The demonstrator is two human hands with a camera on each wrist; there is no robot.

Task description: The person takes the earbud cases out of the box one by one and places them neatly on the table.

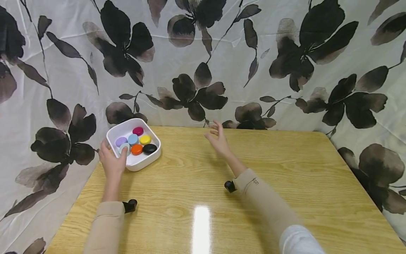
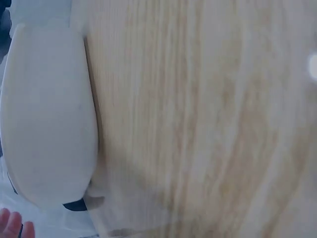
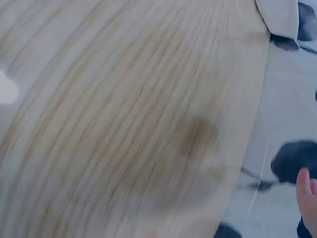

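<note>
At the far left of the table, a white tray (image 1: 142,164) with rounded corners holds several smooth round discs. Among them are a magenta disc (image 1: 137,131), a yellow disc (image 1: 145,140), an orange disc (image 1: 136,150), a black disc (image 1: 149,149), a blue disc (image 1: 133,139) and a lavender disc (image 1: 121,141). My left hand (image 1: 113,163) grips the tray's left side, thumb over the rim, partly covering a pale blue disc (image 1: 125,146). My right hand (image 1: 220,141) is held above the table's far middle, fingers loosely bent, holding nothing.
The wooden table (image 1: 190,169) reaches back to a hanging cloth (image 1: 241,67) with dark flowers, which also hangs along both sides. A bright light reflection lies on the near middle of the tabletop. Small black wrist cameras sit at both sleeve cuffs.
</note>
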